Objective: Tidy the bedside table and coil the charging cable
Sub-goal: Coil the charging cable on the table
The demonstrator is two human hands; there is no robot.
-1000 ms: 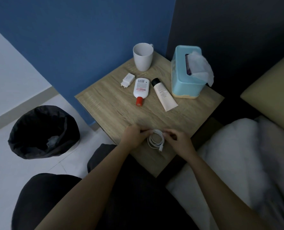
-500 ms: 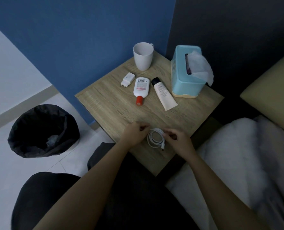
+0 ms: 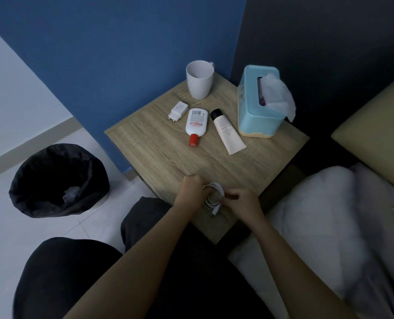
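At the near corner of the wooden bedside table point(image 3: 159, 153), left hand point(image 3: 189, 189) and right hand point(image 3: 243, 202) pinch the coiled white charging cable point(image 3: 214, 195); coiling looks nearly finished, and securing the loose plug end seems next.

- Barcode on the back label of the white bottle with the red cap point(image 3: 196, 123), lying flat on the table point(image 3: 150, 153); digits under it way too small to make out.
- Pink/red band of print lower on that same label, blurry, can't read a word.
- Few lines of tiny print on the cream tube with the black cap point(image 3: 226, 131), also unreadable.
- Honestly nothing legible anywhere else.
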